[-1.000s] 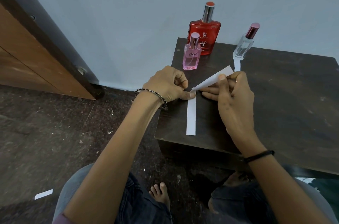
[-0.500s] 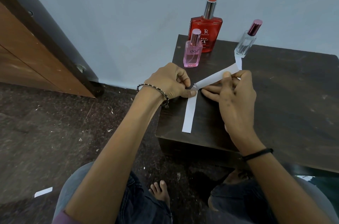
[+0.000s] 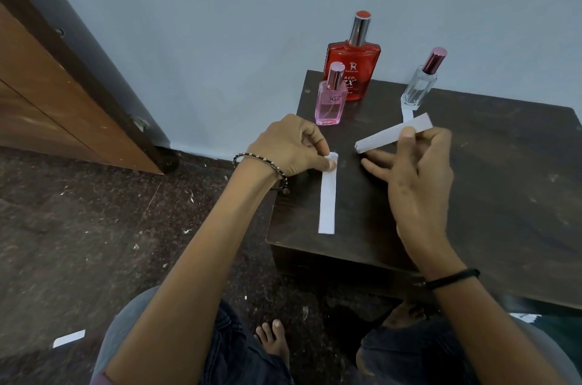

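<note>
On the dark wooden table (image 3: 504,195) a white paper strip (image 3: 327,198) lies lengthwise, and my left hand (image 3: 289,145) pinches its far end against the tabletop. My right hand (image 3: 415,170) pinches a second, separate paper strip (image 3: 387,135) between thumb and forefinger, lifted a little and angled up to the right. A gap of bare table separates the two strips. Behind them stand a pink perfume bottle (image 3: 330,98), a large red perfume bottle (image 3: 354,63) and a clear bottle (image 3: 420,85) with a dark pink cap. A third strip (image 3: 407,115) lies under the clear bottle.
The table stands against a pale blue wall (image 3: 252,6). A wooden door (image 3: 47,85) is at the left. The dark floor (image 3: 94,227) has paper scraps, among them a white piece (image 3: 68,338) at the lower left. My knees and bare foot (image 3: 274,340) are below.
The one long strip has come apart into two pieces. My right hand has drawn its piece to the right, away from the piece that my left hand holds down.
</note>
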### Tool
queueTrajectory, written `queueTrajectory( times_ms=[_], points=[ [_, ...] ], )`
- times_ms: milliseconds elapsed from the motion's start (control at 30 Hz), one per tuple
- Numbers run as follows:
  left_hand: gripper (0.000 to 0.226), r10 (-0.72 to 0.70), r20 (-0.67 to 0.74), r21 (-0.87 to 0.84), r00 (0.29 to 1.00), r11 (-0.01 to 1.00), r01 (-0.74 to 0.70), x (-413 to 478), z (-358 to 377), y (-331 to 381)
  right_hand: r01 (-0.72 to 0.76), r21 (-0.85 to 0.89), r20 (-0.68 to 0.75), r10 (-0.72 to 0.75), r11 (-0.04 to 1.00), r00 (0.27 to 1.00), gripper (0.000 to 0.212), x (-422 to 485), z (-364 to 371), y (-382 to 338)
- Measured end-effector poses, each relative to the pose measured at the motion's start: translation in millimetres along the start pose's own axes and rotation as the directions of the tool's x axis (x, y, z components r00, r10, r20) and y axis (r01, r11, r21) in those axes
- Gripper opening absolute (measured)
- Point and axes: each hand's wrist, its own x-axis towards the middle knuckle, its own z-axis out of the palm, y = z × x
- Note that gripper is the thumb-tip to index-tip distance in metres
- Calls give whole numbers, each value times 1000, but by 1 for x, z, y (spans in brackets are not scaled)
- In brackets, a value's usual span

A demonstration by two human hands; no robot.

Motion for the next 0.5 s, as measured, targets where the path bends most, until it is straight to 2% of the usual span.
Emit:
queueTrajectory(
  times_ms=[67,133,233,300,400,500],
  points=[
    [14,30,-72,-91,997,995,-37,-2,-3,2,59,-78,-2,-59,995,998,19,0,0,0],
    [14,30,-114,-196,993,979,-52,-5,-6,5,188,-174,25,-186,967,982,16,0,0,0],
    [28,-32,-41,-345,999,939,16,-8,-5,10,458,-245,156,-432,854,888,13,-1,-2,1],
    [39,-80,20,-417,997,905,81,-8,-3,12,582,-279,249,-527,764,812,18,-2,-2,5],
    [42,-126,78,-504,989,851,148,-9,-3,13,651,-282,354,-555,704,753,26,-4,-1,10],
    [31,-93,75,-501,993,857,118,-11,-4,6,665,-278,434,-527,694,731,25,-5,0,12]
  ],
)
